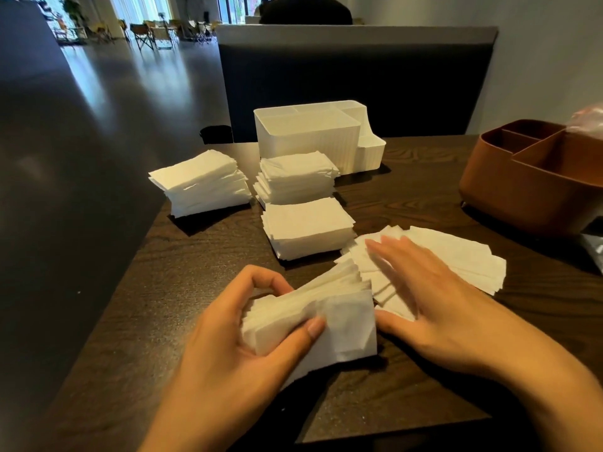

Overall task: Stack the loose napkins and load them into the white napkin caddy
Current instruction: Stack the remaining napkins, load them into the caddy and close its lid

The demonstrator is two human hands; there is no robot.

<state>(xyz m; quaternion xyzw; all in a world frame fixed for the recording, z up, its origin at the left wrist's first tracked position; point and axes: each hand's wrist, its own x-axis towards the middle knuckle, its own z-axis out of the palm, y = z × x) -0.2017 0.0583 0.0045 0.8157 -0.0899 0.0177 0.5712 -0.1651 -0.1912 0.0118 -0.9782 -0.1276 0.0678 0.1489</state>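
Resting near the bench's front edge: one bundle of white paper napkins (313, 318), thin, folded rectangular, edges fanned and uneven, the top sheet creased. The left hand (241, 324) grips this bundle, thumb (310, 331) pressed across its upper face, curled fingers (261, 282) wrapped round its far left end.

Loose napkins (450, 259), same stock, lie spread in an overlapping fan on the bench just right of the bundle, toward the right edge. The right hand (434, 295) lies flat over them, fingers straight and slightly spread, fingertips blurred, thumb beside the bundle's right end; whether it touches it cannot be told.

Three squared stacks stand further back. Left stack (200, 182) sits at the bench's left edge, well apart from the hands. Middle stack (306, 228) lies just beyond the loose fan. Rear stack (297, 177) stands touching or nearly touching the middle stack, directly in front of the white napkin caddy (310, 138).

Caddy: white ribbed plastic, large main compartment plus smaller side compartments, nothing visible inside, at the bench's far edge.

Brown divided organiser (535, 177), far right corner.
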